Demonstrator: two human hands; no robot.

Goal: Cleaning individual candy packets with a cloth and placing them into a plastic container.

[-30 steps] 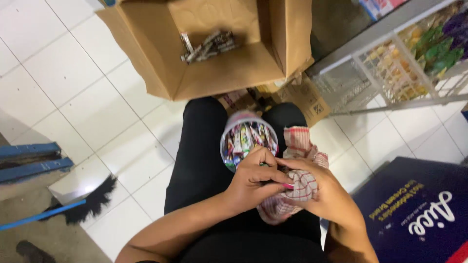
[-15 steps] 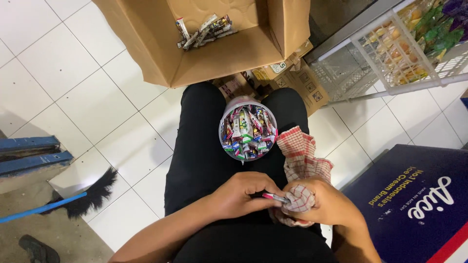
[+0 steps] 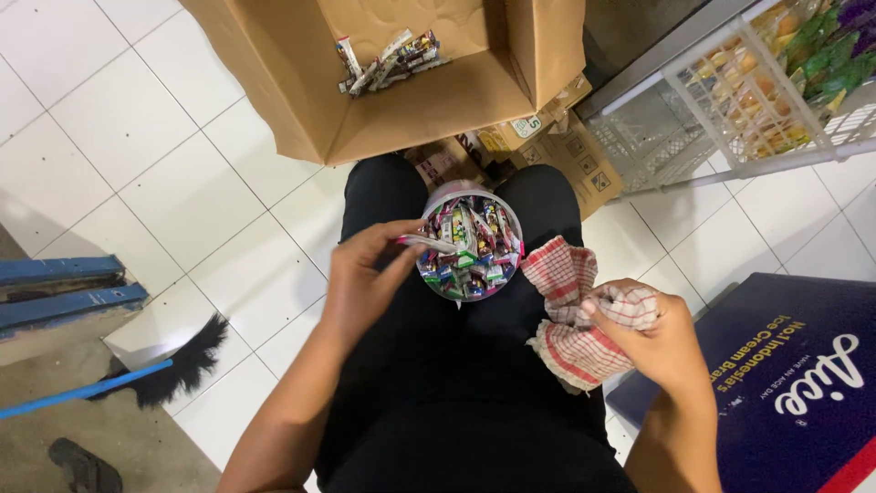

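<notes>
While the left hand is pinching a thin wrapped stick between closed fingers at the rim of the round tub of glossy candy on the lap, the right hand is gripping a checked woven cloth. An open cardboard box is sitting just ahead on the white tiled floor, a wire rack crowding the right.

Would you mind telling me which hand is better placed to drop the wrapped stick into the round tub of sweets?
The left hand: its fingers already pinch the wrapped stick right at the tub rim. The right hand is off to the side, gripping the checked cloth.
</notes>
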